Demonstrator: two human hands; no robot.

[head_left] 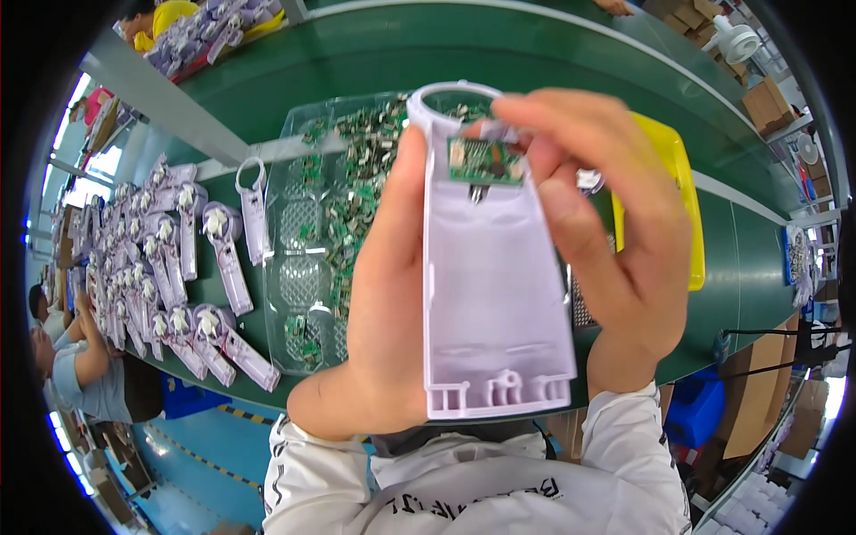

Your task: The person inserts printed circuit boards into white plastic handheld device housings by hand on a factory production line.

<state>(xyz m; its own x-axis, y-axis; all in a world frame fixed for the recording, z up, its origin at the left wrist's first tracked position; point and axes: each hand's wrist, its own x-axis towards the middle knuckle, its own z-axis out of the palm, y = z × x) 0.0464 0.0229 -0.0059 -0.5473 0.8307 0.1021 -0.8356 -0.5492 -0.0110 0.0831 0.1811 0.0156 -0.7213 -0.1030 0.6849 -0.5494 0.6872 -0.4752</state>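
My left hand (388,267) is wrapped around a pale lavender plastic housing (499,294), its thumb along the left edge. The housing is an open shell, with a ring at its far end and small ribs at its near end. Just below the ring sits a small green circuit board (484,162), with a small metallic part sticking out under it. Curled over the far right side of the housing, the fingers of my right hand (615,214) are closed at the board's right edge; how they touch it is partly hidden.
Clear plastic trays (299,276) with many circuit boards lie behind my left hand on the green table (357,45). Lavender assemblies (227,259) with white parts crowd the left. A yellow bin (687,214) stands to the right. Another person (89,366) sits at far left.
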